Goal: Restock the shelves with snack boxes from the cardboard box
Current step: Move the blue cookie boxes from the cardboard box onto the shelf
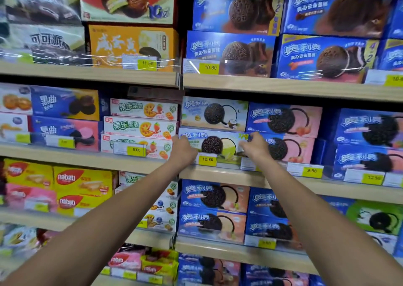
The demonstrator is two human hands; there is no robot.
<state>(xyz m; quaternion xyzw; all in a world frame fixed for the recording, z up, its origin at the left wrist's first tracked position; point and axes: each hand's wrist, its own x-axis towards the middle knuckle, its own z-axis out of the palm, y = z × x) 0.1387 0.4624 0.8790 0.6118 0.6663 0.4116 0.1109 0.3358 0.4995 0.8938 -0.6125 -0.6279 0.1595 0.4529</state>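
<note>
The left hand [182, 147] and right hand [255, 146] grip the short ends of the green cookie box [218, 143] between them. It is probably light, stiff cardboard, best held by those ends.

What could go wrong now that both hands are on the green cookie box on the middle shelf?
The green cookie box, held at its ends by the left hand and right hand, sits under a coconut box; shifting it may drag that one askew. The 12.80 price tag in front could get knocked.
</note>
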